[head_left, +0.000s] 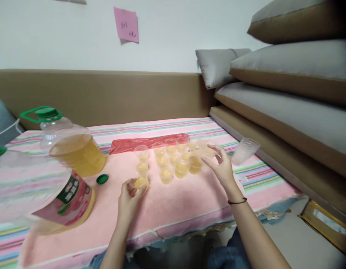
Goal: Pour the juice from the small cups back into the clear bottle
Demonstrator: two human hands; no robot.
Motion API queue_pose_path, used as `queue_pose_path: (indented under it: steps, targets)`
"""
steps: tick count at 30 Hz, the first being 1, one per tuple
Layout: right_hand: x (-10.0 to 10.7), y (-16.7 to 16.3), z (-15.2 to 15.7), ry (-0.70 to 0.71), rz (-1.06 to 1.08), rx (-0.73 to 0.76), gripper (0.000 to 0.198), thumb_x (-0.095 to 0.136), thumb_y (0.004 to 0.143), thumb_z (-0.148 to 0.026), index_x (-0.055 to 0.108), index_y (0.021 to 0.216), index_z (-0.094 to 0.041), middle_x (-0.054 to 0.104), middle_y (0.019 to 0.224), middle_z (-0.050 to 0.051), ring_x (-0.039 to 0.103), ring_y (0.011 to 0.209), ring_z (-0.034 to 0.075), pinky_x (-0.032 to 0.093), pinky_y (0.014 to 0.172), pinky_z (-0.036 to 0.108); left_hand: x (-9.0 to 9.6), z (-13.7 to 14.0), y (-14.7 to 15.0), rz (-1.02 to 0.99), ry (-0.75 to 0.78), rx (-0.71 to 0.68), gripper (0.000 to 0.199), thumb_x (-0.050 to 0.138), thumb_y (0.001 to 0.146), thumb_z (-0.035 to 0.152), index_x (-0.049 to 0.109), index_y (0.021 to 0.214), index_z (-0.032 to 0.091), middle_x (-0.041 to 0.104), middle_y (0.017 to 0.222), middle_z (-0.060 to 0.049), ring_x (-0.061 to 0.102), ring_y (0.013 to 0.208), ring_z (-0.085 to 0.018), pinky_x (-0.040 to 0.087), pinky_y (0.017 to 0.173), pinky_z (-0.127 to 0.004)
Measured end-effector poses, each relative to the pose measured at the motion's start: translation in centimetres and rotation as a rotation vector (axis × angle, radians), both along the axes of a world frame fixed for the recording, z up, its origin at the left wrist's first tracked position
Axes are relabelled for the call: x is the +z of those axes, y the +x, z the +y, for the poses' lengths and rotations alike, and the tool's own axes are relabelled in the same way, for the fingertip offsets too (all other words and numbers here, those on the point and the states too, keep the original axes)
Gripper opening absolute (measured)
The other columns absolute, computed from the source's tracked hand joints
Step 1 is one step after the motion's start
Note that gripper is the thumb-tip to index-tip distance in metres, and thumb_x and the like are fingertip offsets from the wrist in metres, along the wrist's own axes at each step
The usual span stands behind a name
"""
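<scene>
My left hand (130, 192) is closed around a clear plastic cup (141, 182) of yellow juice, at the near end of the left column of cups. My right hand (221, 166) curls its thumb and fingers about a blurred clear plastic cup (204, 146) at the right side of the group; its contents are hard to make out. Between my hands stand several more juice cups (166, 175) in rows. One juice cup (194, 164) is just left of my right thumb.
Two big juice bottles, one capped (77, 149) and one (74, 200) nearer, stand left, by a loose green cap (102, 179). Red plastic (147, 142) lies behind the cups. Stacked cups (245, 150) lie tilted right. Piled cushions (287, 101) border the striped table cloth (262, 188).
</scene>
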State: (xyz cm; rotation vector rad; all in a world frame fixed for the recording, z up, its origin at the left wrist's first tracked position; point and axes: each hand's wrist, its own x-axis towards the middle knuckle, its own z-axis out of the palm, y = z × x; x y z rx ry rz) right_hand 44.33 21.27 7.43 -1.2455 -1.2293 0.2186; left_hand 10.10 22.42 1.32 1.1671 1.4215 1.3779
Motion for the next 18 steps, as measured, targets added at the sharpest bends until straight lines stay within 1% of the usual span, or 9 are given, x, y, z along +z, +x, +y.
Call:
queue_pose_path:
  steps: [3, 6, 8, 9, 11, 13, 15, 18]
  targets:
    - [2.3, 4.0, -0.3, 0.102, 0.092, -0.113, 0.053, 0.082, 0.072, -0.046, 0.061, 0.113, -0.02, 0.065, 0.121, 0.011, 0.059, 0.12, 0.029, 0.042, 0.108, 0.051, 0.1, 0.3, -0.3, 0.04, -0.013, -0.009, 0.065, 0.083, 0.059, 0.05, 0.055, 0.11, 0.022, 0.061, 0.131, -0.014, 0.061, 0.121, -0.033, 0.045, 0.11, -0.058]
    - [4.5, 10.2, -0.1, 0.217, 0.097, -0.27, 0.059, 0.086, 0.064, -0.044, 0.063, 0.111, -0.017, 0.067, 0.114, 0.012, 0.062, 0.113, 0.03, 0.044, 0.106, 0.05, 0.5, 0.6, -0.3, 0.053, -0.037, -0.009, 0.067, 0.083, 0.058, 0.052, 0.055, 0.111, 0.022, 0.061, 0.131, -0.012, 0.06, 0.121, -0.033, 0.044, 0.11, -0.059]
    - [5.1, 14.4, 0.3, 0.217, 0.092, -0.381, 0.06, 0.087, 0.061, -0.047, 0.064, 0.107, -0.017, 0.068, 0.115, 0.012, 0.062, 0.113, 0.03, 0.043, 0.107, 0.05, 0.8, 0.7, -0.3, 0.055, -0.064, 0.002, 0.069, 0.083, 0.056, 0.053, 0.055, 0.112, 0.023, 0.062, 0.129, -0.011, 0.061, 0.12, -0.034, 0.045, 0.109, -0.06]
    - [5.1, 16.2, 0.5, 0.182, 0.1, -0.407, 0.059, 0.086, 0.06, -0.049, 0.064, 0.105, -0.017, 0.068, 0.116, 0.013, 0.062, 0.113, 0.03, 0.043, 0.106, 0.05, 0.9, 0.7, -0.3, 0.056, -0.076, 0.005, 0.07, 0.083, 0.055, 0.053, 0.055, 0.112, 0.023, 0.063, 0.127, -0.011, 0.061, 0.118, -0.034, 0.045, 0.109, -0.06]
    - [4.4, 18.8, 1.0, 0.093, 0.125, -0.421, 0.061, 0.085, 0.059, -0.054, 0.064, 0.103, -0.017, 0.068, 0.114, 0.013, 0.062, 0.113, 0.03, 0.044, 0.105, 0.051, 1.2, 0.8, -0.3, 0.065, -0.085, 0.011, 0.071, 0.083, 0.054, 0.054, 0.055, 0.113, 0.024, 0.065, 0.123, -0.009, 0.062, 0.116, -0.034, 0.045, 0.108, -0.061]
    - [3.2, 20.2, 1.3, 0.04, 0.142, -0.417, 0.064, 0.085, 0.057, -0.057, 0.065, 0.103, -0.016, 0.069, 0.11, 0.014, 0.063, 0.111, 0.031, 0.044, 0.104, 0.052, 1.3, 0.8, -0.3, 0.082, -0.084, 0.016, 0.07, 0.083, 0.054, 0.054, 0.056, 0.112, 0.025, 0.066, 0.12, -0.008, 0.063, 0.115, -0.033, 0.045, 0.109, -0.061]
    - [1.8, 20.7, 1.5, 0.024, 0.144, -0.419, 0.067, 0.086, 0.055, -0.058, 0.065, 0.102, -0.015, 0.07, 0.108, 0.014, 0.064, 0.109, 0.032, 0.045, 0.103, 0.053, 1.3, 0.8, -0.3, 0.09, -0.09, 0.021, 0.07, 0.083, 0.053, 0.055, 0.057, 0.111, 0.025, 0.066, 0.119, -0.007, 0.063, 0.116, -0.033, 0.043, 0.111, -0.06]
    - [-0.3, 20.7, 1.5, -0.004, 0.127, -0.429, 0.068, 0.084, 0.056, -0.062, 0.065, 0.102, -0.015, 0.069, 0.111, 0.015, 0.062, 0.11, 0.032, 0.045, 0.102, 0.053, 1.4, 0.8, -0.3, 0.076, -0.113, 0.026, 0.073, 0.083, 0.052, 0.057, 0.057, 0.113, 0.025, 0.066, 0.122, -0.008, 0.062, 0.118, -0.034, 0.043, 0.112, -0.059]
